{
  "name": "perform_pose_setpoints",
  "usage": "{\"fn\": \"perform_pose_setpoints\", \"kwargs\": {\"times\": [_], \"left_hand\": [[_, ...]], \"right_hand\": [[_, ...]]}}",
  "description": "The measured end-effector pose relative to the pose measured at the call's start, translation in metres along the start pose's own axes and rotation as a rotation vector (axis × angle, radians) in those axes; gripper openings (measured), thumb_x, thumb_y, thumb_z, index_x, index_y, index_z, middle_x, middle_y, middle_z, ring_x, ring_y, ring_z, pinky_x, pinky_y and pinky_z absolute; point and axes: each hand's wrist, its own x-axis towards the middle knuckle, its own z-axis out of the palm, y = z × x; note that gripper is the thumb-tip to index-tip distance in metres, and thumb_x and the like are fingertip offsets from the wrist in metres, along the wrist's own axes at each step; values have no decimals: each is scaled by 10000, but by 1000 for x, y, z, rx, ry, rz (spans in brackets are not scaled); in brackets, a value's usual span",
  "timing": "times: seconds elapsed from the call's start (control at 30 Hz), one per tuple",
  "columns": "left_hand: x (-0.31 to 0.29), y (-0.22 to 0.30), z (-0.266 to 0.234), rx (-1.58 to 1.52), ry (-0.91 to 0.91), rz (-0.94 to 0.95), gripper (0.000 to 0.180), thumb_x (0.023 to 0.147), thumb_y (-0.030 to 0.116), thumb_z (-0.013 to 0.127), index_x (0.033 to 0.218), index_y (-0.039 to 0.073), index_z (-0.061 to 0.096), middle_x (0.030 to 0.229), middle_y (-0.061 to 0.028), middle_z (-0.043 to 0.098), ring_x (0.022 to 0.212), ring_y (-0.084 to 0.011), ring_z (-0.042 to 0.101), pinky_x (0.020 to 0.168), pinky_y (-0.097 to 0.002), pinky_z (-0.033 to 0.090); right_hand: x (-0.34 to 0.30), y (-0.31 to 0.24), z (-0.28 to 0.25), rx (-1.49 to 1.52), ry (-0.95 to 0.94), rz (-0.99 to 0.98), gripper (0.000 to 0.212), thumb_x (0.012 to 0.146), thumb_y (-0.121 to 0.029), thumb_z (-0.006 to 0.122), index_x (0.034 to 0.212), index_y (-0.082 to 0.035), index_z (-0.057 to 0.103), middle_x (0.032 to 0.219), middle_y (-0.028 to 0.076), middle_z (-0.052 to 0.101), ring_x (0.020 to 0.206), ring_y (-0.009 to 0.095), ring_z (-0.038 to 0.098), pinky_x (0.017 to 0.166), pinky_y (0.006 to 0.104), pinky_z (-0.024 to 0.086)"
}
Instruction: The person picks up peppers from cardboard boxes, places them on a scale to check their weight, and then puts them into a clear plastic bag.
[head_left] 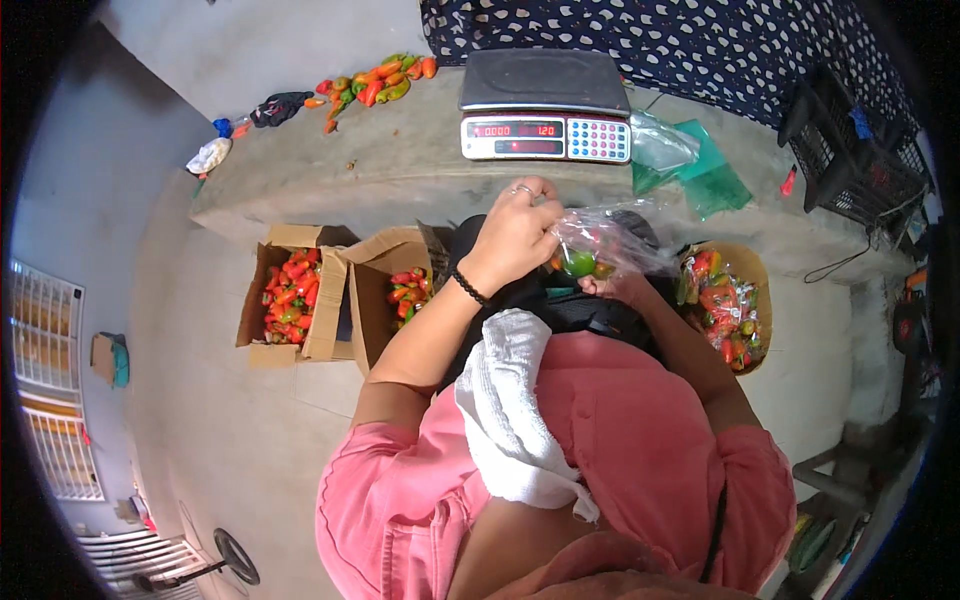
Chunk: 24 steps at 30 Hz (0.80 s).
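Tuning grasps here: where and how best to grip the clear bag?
Probably pinch the bag by its slack upper film, from above: produce bulges lower down. The left hand is at its left edge; the right hand sits below.

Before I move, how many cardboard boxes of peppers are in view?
3. On the person's left, the outer box and the inner box stand side by side; the third box is on the right. The person's body could hide others.
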Motion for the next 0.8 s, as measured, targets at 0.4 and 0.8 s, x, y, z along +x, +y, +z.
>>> {"fn": "perform_pose_setpoints", "kwargs": {"times": [0.4, 0.8], "left_hand": [[2, -17, 54, -1222, 473, -890, 182, 913, 184, 471, 849, 45, 570, 715, 9, 488, 566, -51, 429, 503, -199, 361], [16, -1, 25, -1108, 168, -535, 312, 894, 98, 414, 1153, -31, 529, 1100, -91, 584, 1009, -159, 526, 882, -285, 402]], "right_hand": [[-22, -33, 50, -57, -352, -137, 777, 767, 1, 593, 1404, -109, 163, 1323, 125, 401, 1211, 300, 429, 983, 496, 365], [-8, -12, -3, 295, -105, 26, 352, 898, -302, 484, 1132, -39, 490, 953, 88, 626, 736, 133, 602, 714, 309, 488]]}}
